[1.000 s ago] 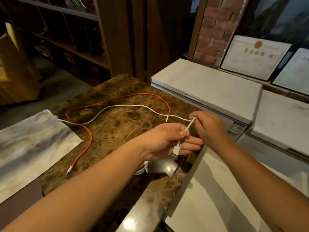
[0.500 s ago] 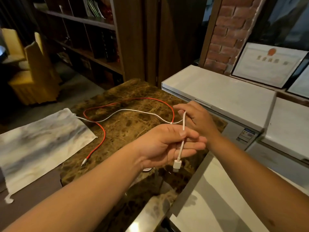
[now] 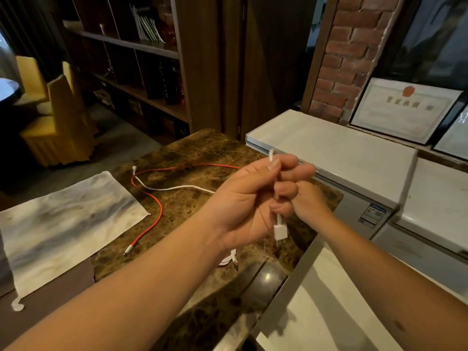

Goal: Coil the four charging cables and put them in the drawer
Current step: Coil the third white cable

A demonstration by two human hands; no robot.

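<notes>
Over marble counter (image 3: 202, 153), both hands grip white cable (image 3: 177, 187): left hand (image 3: 243, 198), right hand (image 3: 307, 201); red cable (image 3: 158, 211), cloth (image 3: 63, 224) alongside.

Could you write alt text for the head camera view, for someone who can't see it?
Both hands, left hand and right hand, grip a white cable over a marble counter; a red cable lies loose there.

In front of you: a brown marbled surface (image 3: 207, 153), with a grey-and-white cloth (image 3: 63, 224) lying over its left part. To your right, white chest freezers (image 3: 334, 150) abut the surface, backed by a brick pillar (image 3: 347, 54) and framed certificates (image 3: 402, 110) leaning on the ledge behind. To your far left, note dark wooden shelving (image 3: 131, 59) holding books and a yellow chair (image 3: 60, 122) on the floor.
</notes>
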